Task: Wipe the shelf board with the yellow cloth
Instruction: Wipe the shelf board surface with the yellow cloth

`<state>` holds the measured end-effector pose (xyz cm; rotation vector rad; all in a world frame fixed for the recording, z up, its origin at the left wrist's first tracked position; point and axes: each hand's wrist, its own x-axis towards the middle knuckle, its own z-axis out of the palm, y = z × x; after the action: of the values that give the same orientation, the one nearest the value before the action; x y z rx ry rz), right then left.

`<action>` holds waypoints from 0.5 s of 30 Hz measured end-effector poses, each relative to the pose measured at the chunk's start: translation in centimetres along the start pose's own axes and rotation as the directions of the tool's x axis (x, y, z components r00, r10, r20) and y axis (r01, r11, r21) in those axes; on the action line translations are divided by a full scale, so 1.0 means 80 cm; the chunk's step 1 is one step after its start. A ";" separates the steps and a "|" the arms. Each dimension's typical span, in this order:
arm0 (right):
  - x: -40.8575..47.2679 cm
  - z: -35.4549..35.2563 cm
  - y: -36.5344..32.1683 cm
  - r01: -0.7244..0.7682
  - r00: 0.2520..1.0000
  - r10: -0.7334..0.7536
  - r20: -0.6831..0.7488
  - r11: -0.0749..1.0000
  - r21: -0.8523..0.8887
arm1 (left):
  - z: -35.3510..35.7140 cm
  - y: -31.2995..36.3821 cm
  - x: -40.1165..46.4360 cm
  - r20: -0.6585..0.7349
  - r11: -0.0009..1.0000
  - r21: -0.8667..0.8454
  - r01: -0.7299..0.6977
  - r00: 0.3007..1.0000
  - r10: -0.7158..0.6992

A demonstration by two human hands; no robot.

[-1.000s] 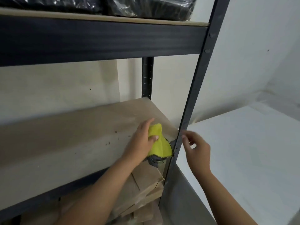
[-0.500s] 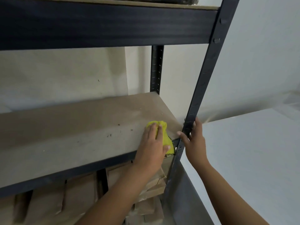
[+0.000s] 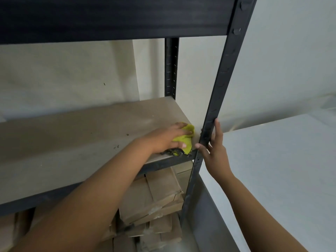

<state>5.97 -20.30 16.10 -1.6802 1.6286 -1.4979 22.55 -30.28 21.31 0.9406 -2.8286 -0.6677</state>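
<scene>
The brown shelf board [image 3: 76,135] runs across the middle of a dark metal rack and has a few dark specks on it. My left hand [image 3: 163,138] presses the yellow cloth [image 3: 187,140] flat on the board's front right corner; the cloth's dark speckled edge hangs over the front rail. My right hand [image 3: 212,148] grips the rack's front right upright post [image 3: 221,84] just beside that corner, thumb on the left of the post and fingers on its right.
A dark beam [image 3: 112,17] of the upper shelf spans the top of the view. Cardboard boxes [image 3: 152,202] are stacked under the board. A rear upright [image 3: 171,68] stands at the wall. A white surface [image 3: 283,170] lies to the right.
My left hand slid the cloth up onto the board's right corner and flattened over it. My right hand went from hovering free to gripping the front upright.
</scene>
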 end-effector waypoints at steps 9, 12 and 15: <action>0.027 -0.014 -0.022 0.089 0.995 -0.087 -0.047 0.994 0.061 | 0.045 0.033 0.006 -0.354 0.970 0.081 0.229 0.917 -0.187; 0.032 -0.016 -0.032 0.117 0.993 -0.116 -0.022 0.991 0.068 | 0.057 0.019 0.001 -0.437 0.960 0.073 0.272 0.874 -0.214; 0.038 -0.021 -0.038 0.162 0.987 -0.163 0.002 0.986 0.038 | 0.050 0.012 -0.001 -0.414 0.994 0.017 0.108 0.906 -0.091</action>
<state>5.38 -21.47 20.56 -1.8325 1.4822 -1.5881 21.21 -28.05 18.13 1.0902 -2.4397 -0.3654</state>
